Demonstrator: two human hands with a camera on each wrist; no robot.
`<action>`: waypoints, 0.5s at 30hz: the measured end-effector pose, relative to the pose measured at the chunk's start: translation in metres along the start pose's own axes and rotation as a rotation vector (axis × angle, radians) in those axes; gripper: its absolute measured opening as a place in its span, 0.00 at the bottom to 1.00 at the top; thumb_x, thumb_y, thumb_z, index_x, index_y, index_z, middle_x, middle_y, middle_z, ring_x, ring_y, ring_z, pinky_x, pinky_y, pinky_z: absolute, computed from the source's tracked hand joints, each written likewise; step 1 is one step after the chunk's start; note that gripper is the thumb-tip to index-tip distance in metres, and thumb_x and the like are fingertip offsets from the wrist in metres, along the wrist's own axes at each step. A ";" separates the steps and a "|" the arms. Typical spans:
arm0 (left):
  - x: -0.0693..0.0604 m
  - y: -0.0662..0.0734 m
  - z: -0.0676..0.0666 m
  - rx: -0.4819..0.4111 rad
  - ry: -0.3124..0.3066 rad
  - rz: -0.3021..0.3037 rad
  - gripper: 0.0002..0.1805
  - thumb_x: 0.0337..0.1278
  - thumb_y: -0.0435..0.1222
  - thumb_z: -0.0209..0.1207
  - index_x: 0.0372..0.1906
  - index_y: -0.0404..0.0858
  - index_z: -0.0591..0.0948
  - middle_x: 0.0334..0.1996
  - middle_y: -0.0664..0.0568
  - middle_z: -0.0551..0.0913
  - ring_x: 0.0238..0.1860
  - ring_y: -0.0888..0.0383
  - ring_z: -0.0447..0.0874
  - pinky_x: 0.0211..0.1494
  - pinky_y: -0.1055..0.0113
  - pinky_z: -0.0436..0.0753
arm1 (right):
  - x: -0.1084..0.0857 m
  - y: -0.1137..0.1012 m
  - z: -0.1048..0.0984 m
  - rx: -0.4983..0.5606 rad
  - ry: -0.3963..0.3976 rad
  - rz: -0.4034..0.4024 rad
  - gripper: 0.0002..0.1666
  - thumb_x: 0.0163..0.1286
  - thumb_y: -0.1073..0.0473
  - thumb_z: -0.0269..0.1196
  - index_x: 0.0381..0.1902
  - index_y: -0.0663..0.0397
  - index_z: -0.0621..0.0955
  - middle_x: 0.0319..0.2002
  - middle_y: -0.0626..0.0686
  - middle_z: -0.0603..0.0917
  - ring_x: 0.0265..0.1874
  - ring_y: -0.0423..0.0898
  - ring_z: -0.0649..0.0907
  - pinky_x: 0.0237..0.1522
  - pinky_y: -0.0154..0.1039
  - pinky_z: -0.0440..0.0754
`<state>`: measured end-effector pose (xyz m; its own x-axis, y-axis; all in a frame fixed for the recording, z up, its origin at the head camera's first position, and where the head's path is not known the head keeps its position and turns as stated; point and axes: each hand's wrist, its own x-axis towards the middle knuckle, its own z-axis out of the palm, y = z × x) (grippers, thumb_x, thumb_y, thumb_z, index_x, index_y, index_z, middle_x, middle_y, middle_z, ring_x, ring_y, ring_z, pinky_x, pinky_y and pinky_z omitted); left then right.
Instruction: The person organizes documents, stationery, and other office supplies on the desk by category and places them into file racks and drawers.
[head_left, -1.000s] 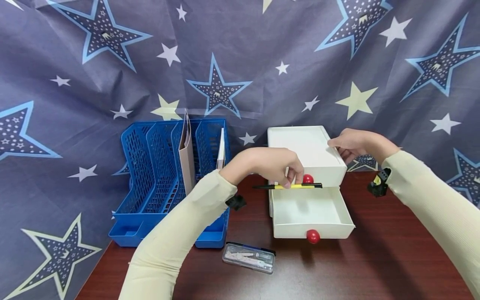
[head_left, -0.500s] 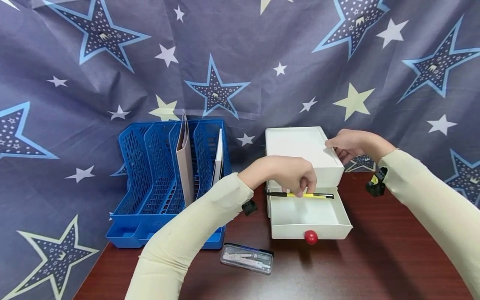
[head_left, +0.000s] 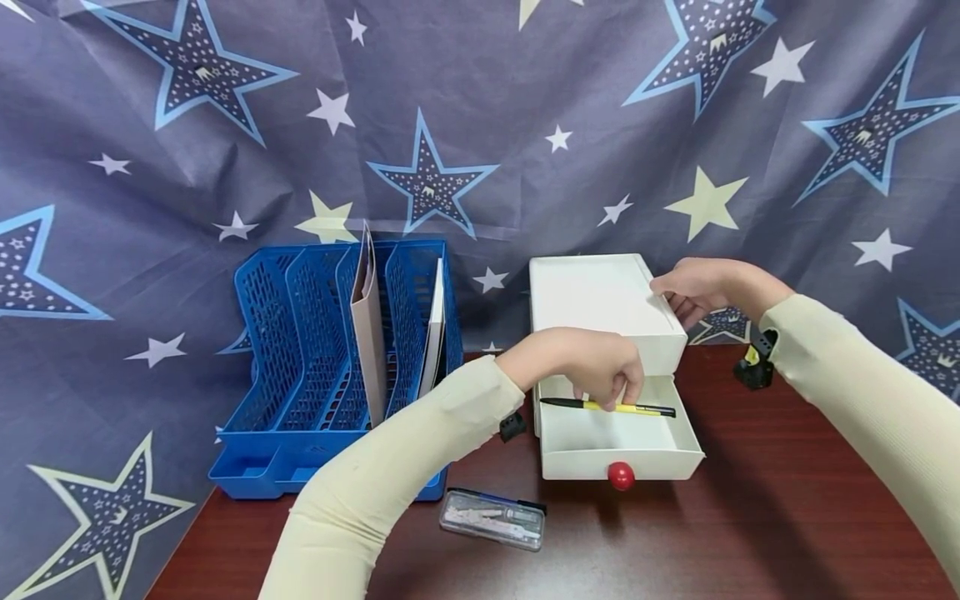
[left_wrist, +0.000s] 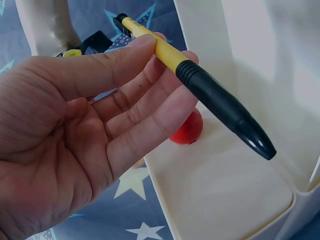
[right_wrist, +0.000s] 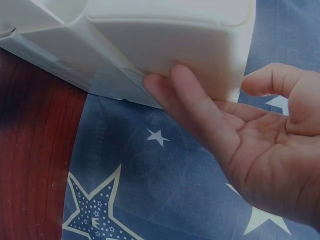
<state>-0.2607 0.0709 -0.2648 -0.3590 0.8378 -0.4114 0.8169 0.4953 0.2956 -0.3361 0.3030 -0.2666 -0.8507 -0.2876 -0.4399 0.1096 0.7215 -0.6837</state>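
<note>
My left hand [head_left: 596, 362] pinches a yellow and black pen [head_left: 655, 411] between thumb and fingertips. Level and crosswise, the pen hangs over the pulled-out lower drawer [head_left: 573, 465] of a white drawer unit [head_left: 588, 292]. In the left wrist view the black end of the pen [left_wrist: 215, 97] points away from my palm, and a red knob [left_wrist: 192, 131] shows behind my fingers. My right hand [head_left: 697, 287] is at the unit's right side. Its extended fingertips touch the side wall [right_wrist: 200, 55] in the right wrist view, with the thumb by the edge.
A blue file rack [head_left: 273, 333] stands to the left, holding a brown folder [head_left: 370, 354] and a white-edged book or folder [head_left: 432, 333]. A clear case [head_left: 491, 521] with drawing tools lies in front on the dark red table [head_left: 600, 558], a blue pen [head_left: 502, 500] along its back edge.
My left hand has moved right and down with the pen, from before the upper drawer's knob to over the lower drawer. My right hand has stayed at the unit's side.
</note>
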 end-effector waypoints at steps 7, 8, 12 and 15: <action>0.007 0.005 0.002 0.020 -0.030 -0.012 0.09 0.66 0.28 0.61 0.47 0.39 0.85 0.23 0.57 0.76 0.28 0.60 0.81 0.38 0.64 0.88 | 0.001 0.001 -0.002 0.014 -0.025 -0.002 0.36 0.77 0.51 0.46 0.63 0.84 0.66 0.40 0.57 0.87 0.38 0.45 0.88 0.46 0.45 0.88; 0.009 0.006 0.002 0.029 -0.033 -0.014 0.09 0.65 0.28 0.61 0.47 0.40 0.85 0.23 0.57 0.75 0.28 0.60 0.80 0.38 0.64 0.88 | 0.001 0.001 -0.003 0.017 -0.028 -0.001 0.36 0.77 0.51 0.46 0.63 0.84 0.66 0.40 0.57 0.87 0.37 0.45 0.88 0.46 0.45 0.88; 0.014 0.009 0.004 0.070 -0.039 -0.029 0.08 0.65 0.29 0.61 0.45 0.41 0.85 0.27 0.56 0.74 0.28 0.62 0.80 0.37 0.65 0.88 | 0.001 -0.001 -0.002 0.024 -0.037 0.004 0.36 0.77 0.51 0.45 0.63 0.83 0.66 0.40 0.55 0.87 0.37 0.44 0.88 0.46 0.44 0.88; 0.017 0.011 0.006 0.084 -0.050 -0.048 0.08 0.66 0.30 0.61 0.44 0.43 0.86 0.30 0.56 0.77 0.30 0.62 0.82 0.37 0.65 0.88 | 0.002 -0.001 -0.002 0.033 -0.049 0.017 0.35 0.77 0.51 0.45 0.63 0.82 0.66 0.39 0.55 0.87 0.37 0.44 0.88 0.46 0.44 0.88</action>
<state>-0.2549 0.0897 -0.2739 -0.3776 0.7997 -0.4667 0.8349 0.5121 0.2020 -0.3386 0.3030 -0.2653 -0.8224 -0.3063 -0.4794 0.1418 0.7057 -0.6942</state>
